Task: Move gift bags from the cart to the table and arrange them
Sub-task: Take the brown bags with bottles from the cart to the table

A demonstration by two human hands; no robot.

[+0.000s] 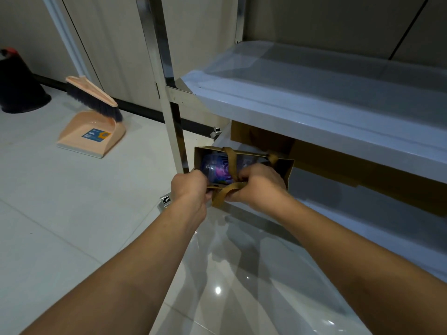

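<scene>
Gripping the kraft gift bag (287,168) at its near rim and ribbon handle (223,192), left hand (191,187) and right hand (258,184) pinching: thin paper, loaded, likely bottom-heavy, so lift by both handles.

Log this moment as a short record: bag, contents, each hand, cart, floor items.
bag: brown paper gift bag, open-topped, at the cart's lower shelf edge
contents: purple-blue package
left hand: grips the bag's near rim
right hand: fingers curled around the ribbon handle
cart: white shelves, metal post
floor items: peach dustpan with brush; black bin
</scene>
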